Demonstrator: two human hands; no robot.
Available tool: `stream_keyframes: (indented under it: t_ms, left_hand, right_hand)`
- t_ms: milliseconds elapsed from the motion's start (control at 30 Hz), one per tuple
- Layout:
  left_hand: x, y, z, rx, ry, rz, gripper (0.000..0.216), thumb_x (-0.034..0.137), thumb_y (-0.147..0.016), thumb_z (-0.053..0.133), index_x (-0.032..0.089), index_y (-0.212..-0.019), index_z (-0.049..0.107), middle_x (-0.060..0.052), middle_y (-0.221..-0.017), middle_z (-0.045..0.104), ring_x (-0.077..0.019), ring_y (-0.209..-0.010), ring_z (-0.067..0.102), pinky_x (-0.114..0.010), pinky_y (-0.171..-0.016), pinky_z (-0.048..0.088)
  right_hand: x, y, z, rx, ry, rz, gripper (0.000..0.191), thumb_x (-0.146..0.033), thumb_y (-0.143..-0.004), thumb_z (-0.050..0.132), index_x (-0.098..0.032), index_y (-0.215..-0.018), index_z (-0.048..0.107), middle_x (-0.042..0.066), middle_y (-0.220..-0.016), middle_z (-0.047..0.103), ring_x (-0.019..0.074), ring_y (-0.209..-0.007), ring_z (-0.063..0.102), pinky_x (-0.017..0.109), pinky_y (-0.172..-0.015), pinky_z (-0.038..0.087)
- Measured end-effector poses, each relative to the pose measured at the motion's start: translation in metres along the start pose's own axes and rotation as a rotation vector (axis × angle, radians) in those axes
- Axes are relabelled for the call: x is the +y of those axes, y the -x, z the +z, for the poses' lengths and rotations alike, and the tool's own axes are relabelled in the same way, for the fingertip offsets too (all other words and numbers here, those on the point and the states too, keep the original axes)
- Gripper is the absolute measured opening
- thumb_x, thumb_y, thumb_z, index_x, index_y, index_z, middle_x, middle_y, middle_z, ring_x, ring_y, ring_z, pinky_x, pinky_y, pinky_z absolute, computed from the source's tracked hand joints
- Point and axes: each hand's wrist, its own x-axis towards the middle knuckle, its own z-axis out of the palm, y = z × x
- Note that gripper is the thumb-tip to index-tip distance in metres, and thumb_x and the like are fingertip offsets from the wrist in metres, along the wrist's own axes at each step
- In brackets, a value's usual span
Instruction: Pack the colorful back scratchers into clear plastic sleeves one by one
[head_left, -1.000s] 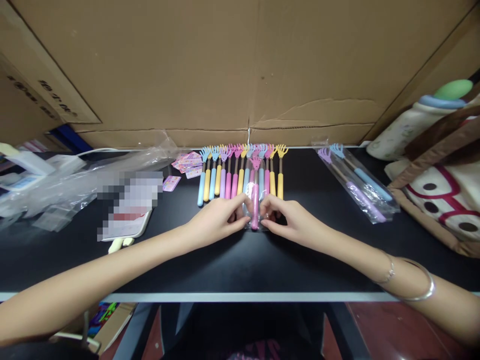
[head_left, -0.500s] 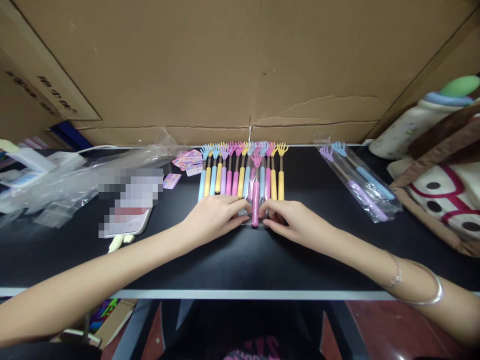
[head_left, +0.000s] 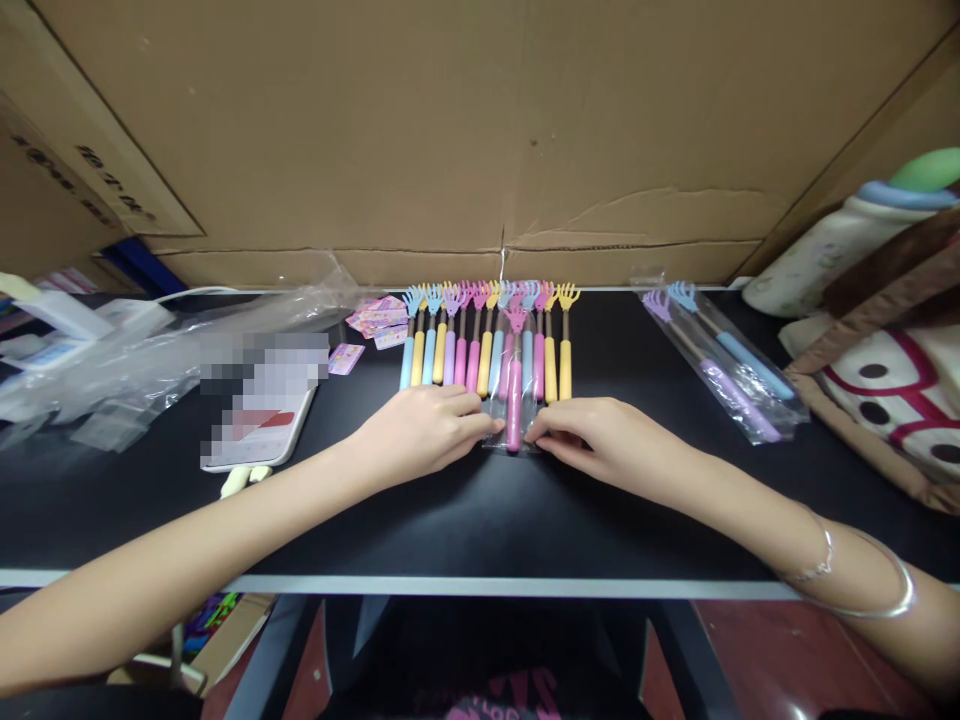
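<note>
A pink back scratcher (head_left: 514, 385) lies inside a clear plastic bag (head_left: 493, 436), its handle pointing toward me. My left hand (head_left: 429, 428) pinches the bag's left edge near the bottom. On the opposite edge my right hand (head_left: 600, 432) is closed, fingertips at the plastic. Behind the bag, a row of back scratchers in blue, yellow (head_left: 565, 370), purple and pink lies side by side with the claws away from me. The bag partly covers several of them.
To the right lie two bagged back scratchers (head_left: 739, 400), purple and blue, beside a cloth bag (head_left: 900, 400) and a bottle (head_left: 817, 250). Leftward are small printed cards (head_left: 379, 318), a phone (head_left: 294, 425) with a cable, and loose clear plastic bags (head_left: 172, 355). Cardboard (head_left: 450, 130) stands behind.
Both hands have shifted slightly outward along the bag's edges, with the fingers drawn closer together. The pink back scratcher stays in almost the same place.
</note>
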Motion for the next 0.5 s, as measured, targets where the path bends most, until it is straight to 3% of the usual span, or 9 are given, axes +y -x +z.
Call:
stream_keyframes:
  t_ms: [333, 500]
  left_hand:
    - [0.0021, 0.0018, -0.0012, -0.008, -0.067, 0.074, 0.021, 0.021, -0.096, 0.052, 0.017, -0.109, 0.067, -0.003, -0.109, 0.069, -0.0164, -0.09, 0.063, -0.03, -0.069, 0.049]
    - [0.0007, 0.0032, -0.0012, -0.011, -0.058, 0.109, 0.026, 0.021, -0.097, 0.05, 0.012, -0.116, 0.065, -0.004, -0.113, 0.072, -0.0179, -0.095, 0.063, -0.03, -0.073, 0.05]
  right_hand:
    - [-0.0079, 0.005, -0.0039, 0.048, 0.326, -0.15, 0.019, -0.018, -0.093, 0.053, -0.02, -0.098, 0.072, 0.007, -0.11, 0.07, 0.0188, -0.087, 0.07, 0.031, -0.075, 0.054]
    - [-0.0066, 0.0076, -0.0043, 0.005, 0.313, -0.176, 0.021, -0.018, -0.093, 0.054, -0.018, -0.105, 0.071, 0.006, -0.111, 0.072, 0.0209, -0.096, 0.069, 0.035, -0.081, 0.056]
